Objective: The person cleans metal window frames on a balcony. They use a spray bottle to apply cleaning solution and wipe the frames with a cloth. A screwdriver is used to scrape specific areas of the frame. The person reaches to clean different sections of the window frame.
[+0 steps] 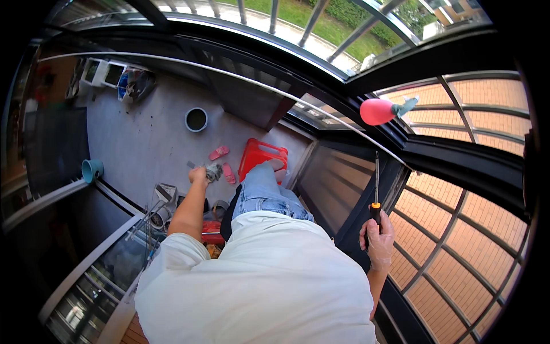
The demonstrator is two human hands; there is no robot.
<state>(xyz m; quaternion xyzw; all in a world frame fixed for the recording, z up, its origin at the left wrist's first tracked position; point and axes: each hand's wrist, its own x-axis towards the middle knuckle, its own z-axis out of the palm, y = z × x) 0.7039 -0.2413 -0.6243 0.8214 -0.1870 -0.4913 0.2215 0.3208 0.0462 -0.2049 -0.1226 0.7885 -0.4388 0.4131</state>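
Note:
I look straight down over my white shirt and blue jeans on a balcony. My right hand (379, 239) grips a screwdriver (376, 192) with an orange and black handle, its long shaft pointing up along the dark window frame (366, 203). My left hand (199, 175) hangs low and is closed on a small grey metal part (213, 171), its shape unclear. One foot rests on a red plastic stool (260, 156).
Pink slippers (223, 162) lie on the grey floor beside the stool. A round white-rimmed bucket (196, 119) stands further off, a teal pot (91, 169) at the left. Tools and parts (163, 206) lie below my left arm. A red balloon-like object (378, 110) hangs by the curved railing.

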